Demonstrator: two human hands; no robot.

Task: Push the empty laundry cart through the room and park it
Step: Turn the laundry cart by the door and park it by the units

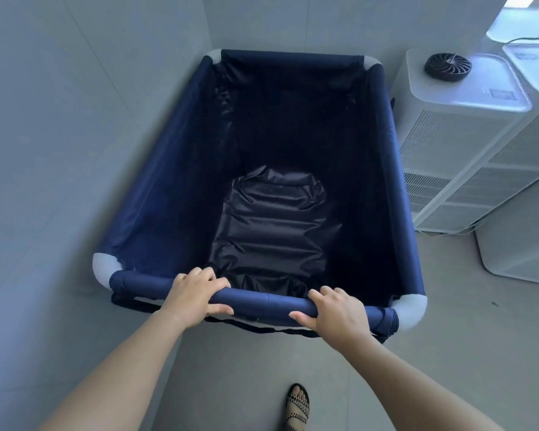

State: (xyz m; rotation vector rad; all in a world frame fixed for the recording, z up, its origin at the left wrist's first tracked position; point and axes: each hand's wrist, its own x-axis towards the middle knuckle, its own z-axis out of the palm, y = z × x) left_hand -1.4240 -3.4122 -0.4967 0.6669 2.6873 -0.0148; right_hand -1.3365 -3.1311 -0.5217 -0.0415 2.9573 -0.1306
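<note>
We see both hands wrapped around the near rail [262, 302] of the laundry cart [168, 188]: the left hand [196, 295] and the right hand [336, 312] each curl fingers over the top, thumbs underneath. The cart is navy fabric with pale grey corner joints [101, 269]. It sits in a room corner, close to the left wall [59, 135], beside a white appliance [464, 150]. Inside we find only its crumpled dark liner [274, 225].
</note>
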